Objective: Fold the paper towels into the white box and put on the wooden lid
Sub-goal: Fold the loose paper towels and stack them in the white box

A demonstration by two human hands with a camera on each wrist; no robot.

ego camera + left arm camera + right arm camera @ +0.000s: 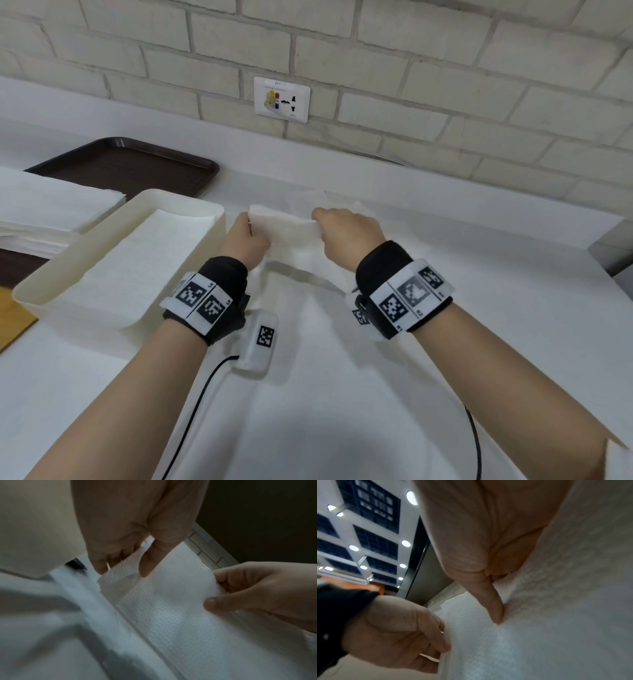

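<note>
Aloft, paper towel (286, 229) long axis left-right, left hand (245, 240) and right hand (346, 236) grips pinching its ends

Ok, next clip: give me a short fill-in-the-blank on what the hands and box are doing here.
1. Both hands pinch the same ____ above the counter.
2. The white box sits to the ____ of the left hand.
3. The right hand grips the sheet's ____ edge.
4. Behind the box lies a dark brown ____.

Missing words: paper towel; left; right; tray
</note>
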